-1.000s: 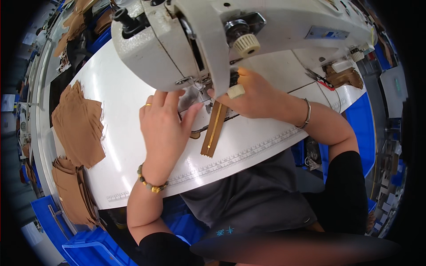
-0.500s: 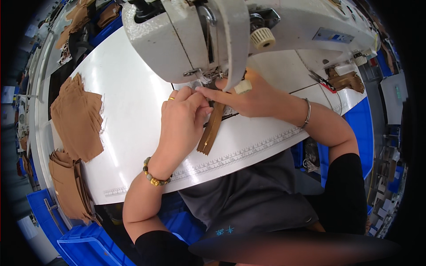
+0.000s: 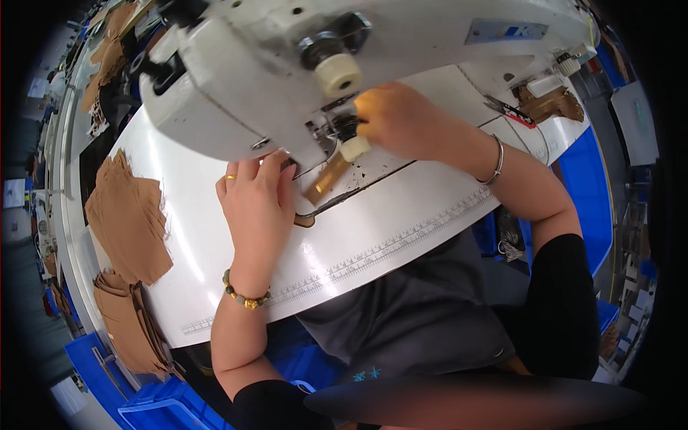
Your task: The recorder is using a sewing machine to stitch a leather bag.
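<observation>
A brown tape with a gold zipper (image 3: pixel 325 179) lies slanting on the plate under the head of the white sewing machine (image 3: pixel 201 107). My left hand (image 3: pixel 254 215) is left of the tape, its fingers bent and close together at the head's lower edge; what they pinch, if anything, is hidden. My right hand (image 3: pixel 401 122), slightly blurred, is curled beside the needle area, fingers at a cream knob (image 3: pixel 353 147) and partly behind it; I cannot make out what they hold.
Brown fabric pieces (image 3: pixel 125 215) and a folded stack (image 3: pixel 129 322) lie left on the white table (image 3: pixel 193 272). Red-handled snips (image 3: pixel 519 115) and brown scraps (image 3: pixel 555 104) are at the right. Blue bins (image 3: pixel 584 193) stand beside and below the table, whose front edge carries a printed scale.
My view has shifted. My left hand has drawn back to the left from the zipper tape, and my right hand has moved up. Less of the tape shows, and it lies more slanted.
</observation>
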`<state>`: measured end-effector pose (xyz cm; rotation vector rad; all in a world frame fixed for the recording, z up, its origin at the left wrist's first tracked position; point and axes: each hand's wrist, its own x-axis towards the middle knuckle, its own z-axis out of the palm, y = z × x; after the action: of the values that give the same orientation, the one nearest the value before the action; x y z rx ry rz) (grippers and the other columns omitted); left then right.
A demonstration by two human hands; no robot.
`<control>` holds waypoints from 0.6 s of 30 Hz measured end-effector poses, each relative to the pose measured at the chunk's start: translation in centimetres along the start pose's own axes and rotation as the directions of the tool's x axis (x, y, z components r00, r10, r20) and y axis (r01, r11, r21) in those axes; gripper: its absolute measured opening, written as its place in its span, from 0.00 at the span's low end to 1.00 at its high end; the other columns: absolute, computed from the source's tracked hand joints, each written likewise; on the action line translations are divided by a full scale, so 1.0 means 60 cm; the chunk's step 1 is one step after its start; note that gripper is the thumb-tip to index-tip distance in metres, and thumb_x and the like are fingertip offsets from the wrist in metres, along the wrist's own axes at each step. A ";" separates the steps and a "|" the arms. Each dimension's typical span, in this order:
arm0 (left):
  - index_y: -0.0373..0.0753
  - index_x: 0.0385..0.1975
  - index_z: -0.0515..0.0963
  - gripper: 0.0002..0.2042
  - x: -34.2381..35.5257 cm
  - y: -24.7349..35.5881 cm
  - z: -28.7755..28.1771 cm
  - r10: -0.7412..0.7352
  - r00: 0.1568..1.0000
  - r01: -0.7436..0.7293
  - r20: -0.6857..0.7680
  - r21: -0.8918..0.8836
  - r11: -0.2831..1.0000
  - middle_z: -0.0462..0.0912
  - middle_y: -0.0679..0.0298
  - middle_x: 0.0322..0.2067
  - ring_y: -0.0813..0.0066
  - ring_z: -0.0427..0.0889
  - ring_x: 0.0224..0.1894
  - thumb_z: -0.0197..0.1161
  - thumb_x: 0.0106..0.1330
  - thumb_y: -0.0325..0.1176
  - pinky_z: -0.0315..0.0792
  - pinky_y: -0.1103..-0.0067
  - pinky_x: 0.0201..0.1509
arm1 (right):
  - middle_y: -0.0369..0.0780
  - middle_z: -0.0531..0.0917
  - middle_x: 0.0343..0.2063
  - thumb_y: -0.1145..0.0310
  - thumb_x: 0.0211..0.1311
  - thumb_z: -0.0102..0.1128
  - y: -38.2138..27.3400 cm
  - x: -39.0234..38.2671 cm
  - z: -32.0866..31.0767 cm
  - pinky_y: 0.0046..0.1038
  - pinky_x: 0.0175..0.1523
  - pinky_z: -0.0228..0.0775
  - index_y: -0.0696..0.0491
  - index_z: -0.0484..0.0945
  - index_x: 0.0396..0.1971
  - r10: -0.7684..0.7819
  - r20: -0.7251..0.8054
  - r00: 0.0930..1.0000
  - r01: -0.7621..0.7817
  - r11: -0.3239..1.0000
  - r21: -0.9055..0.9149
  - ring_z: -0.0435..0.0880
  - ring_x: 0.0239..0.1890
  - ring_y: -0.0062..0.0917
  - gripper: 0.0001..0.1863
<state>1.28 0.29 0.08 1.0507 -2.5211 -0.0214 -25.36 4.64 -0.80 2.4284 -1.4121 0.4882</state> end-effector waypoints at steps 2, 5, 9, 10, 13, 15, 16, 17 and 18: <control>0.37 0.42 0.83 0.11 -0.003 0.007 -0.001 0.055 0.998 -0.055 0.006 -0.009 0.998 0.84 0.59 0.42 0.59 0.79 0.43 0.70 0.67 0.37 0.66 0.67 0.49 | 0.32 0.79 0.32 0.69 0.58 0.61 -0.007 -0.001 0.003 0.30 0.46 0.75 0.47 0.85 0.33 -0.223 -0.102 0.969 0.239 0.951 0.198 0.83 0.37 0.25 0.06; 0.36 0.44 0.82 0.15 -0.005 0.019 -0.003 0.070 0.997 -0.070 0.021 0.004 0.998 0.83 0.57 0.43 0.57 0.79 0.44 0.71 0.67 0.40 0.67 0.66 0.48 | 0.32 0.76 0.28 0.68 0.54 0.62 -0.021 -0.009 0.007 0.28 0.40 0.76 0.48 0.83 0.29 -0.247 -0.107 0.963 0.264 0.944 0.198 0.81 0.36 0.25 0.03; 0.33 0.47 0.81 0.18 0.005 0.027 0.002 -0.141 0.987 0.149 0.082 -0.098 0.984 0.81 0.52 0.45 0.52 0.77 0.47 0.73 0.66 0.40 0.71 0.65 0.52 | 0.33 0.75 0.25 0.68 0.51 0.64 -0.042 -0.013 0.023 0.28 0.34 0.74 0.50 0.82 0.29 -0.202 -0.140 0.969 0.223 0.963 0.151 0.80 0.33 0.25 0.05; 0.33 0.48 0.81 0.18 0.007 0.027 0.002 -0.231 0.963 0.253 0.143 -0.167 0.953 0.80 0.52 0.46 0.53 0.77 0.47 0.73 0.67 0.40 0.71 0.65 0.52 | 0.33 0.75 0.25 0.69 0.51 0.64 -0.047 -0.012 0.029 0.28 0.33 0.74 0.50 0.81 0.29 -0.168 -0.076 0.983 0.177 0.975 0.136 0.80 0.31 0.24 0.05; 0.32 0.50 0.81 0.19 0.012 0.027 0.010 -0.245 0.963 0.261 0.113 -0.164 0.951 0.79 0.54 0.45 0.60 0.76 0.46 0.73 0.68 0.40 0.71 0.69 0.51 | 0.33 0.77 0.23 0.68 0.50 0.64 -0.043 0.000 0.053 0.29 0.30 0.73 0.52 0.81 0.23 -0.046 -0.196 0.979 0.075 0.987 0.140 0.82 0.29 0.25 0.04; 0.32 0.51 0.81 0.19 0.018 0.019 0.016 -0.186 0.978 0.197 0.091 -0.139 0.970 0.80 0.56 0.44 0.64 0.76 0.45 0.73 0.68 0.40 0.71 0.72 0.48 | 0.34 0.79 0.17 0.66 0.45 0.65 -0.040 0.010 0.066 0.31 0.26 0.72 0.53 0.81 0.17 -0.014 -0.221 0.975 0.040 0.993 0.115 0.84 0.23 0.27 0.07; 0.32 0.51 0.81 0.20 0.019 0.014 0.018 -0.300 0.943 0.316 0.146 -0.103 0.943 0.81 0.57 0.43 0.68 0.76 0.44 0.73 0.68 0.41 0.71 0.74 0.44 | 0.34 0.79 0.17 0.66 0.45 0.65 -0.039 0.015 0.071 0.31 0.26 0.72 0.53 0.81 0.17 -0.012 -0.225 0.974 0.041 0.991 0.125 0.84 0.23 0.27 0.07; 0.32 0.51 0.81 0.20 0.020 0.008 0.021 -0.426 0.883 0.444 0.194 -0.059 0.894 0.81 0.58 0.43 0.71 0.75 0.43 0.73 0.68 0.41 0.70 0.76 0.42 | 0.34 0.79 0.16 0.66 0.43 0.66 -0.038 0.020 0.075 0.32 0.25 0.72 0.52 0.81 0.16 0.002 -0.233 0.973 0.031 0.989 0.142 0.83 0.21 0.28 0.07; 0.32 0.51 0.81 0.20 0.020 0.002 0.023 -0.404 0.895 0.422 0.192 -0.063 0.905 0.82 0.59 0.42 0.73 0.75 0.43 0.73 0.68 0.41 0.70 0.77 0.40 | 0.35 0.79 0.15 0.65 0.40 0.66 -0.039 0.025 0.077 0.33 0.23 0.72 0.52 0.81 0.16 -0.004 -0.167 0.986 0.035 0.982 0.185 0.83 0.19 0.29 0.07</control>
<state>-0.10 -0.63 -0.72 1.5823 -2.3612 -0.3772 -21.97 2.71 -4.53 2.4737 -1.3249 0.8331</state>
